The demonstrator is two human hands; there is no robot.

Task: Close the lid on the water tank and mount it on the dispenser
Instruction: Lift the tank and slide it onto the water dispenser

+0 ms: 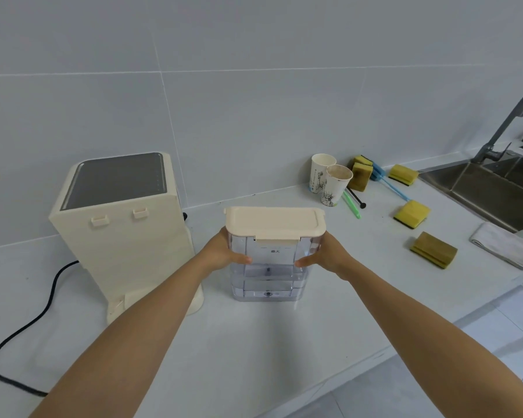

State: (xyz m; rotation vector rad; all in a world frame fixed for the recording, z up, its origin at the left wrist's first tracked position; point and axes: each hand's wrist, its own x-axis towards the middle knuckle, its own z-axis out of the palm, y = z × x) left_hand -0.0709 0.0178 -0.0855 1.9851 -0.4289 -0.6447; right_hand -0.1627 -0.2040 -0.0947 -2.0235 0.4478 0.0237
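Note:
A clear plastic water tank (269, 276) stands upright on the white counter, its cream lid (274, 221) lying flat and closed on top. My left hand (221, 254) grips the tank's left side and my right hand (323, 256) grips its right side, thumbs on the front wall. To the left stands the cream dispenser (118, 236), its back toward me, with two small hooks near the top and a base step (124, 303) at the bottom. A gap separates the tank from the dispenser.
A black power cord (27, 321) runs from the dispenser across the counter's left. Two paper cups (329, 182), several yellow sponges (411, 214), brushes (390, 185) and a folded cloth (501, 245) lie at the right. A steel sink (489, 188) with a faucet (507, 125) is far right.

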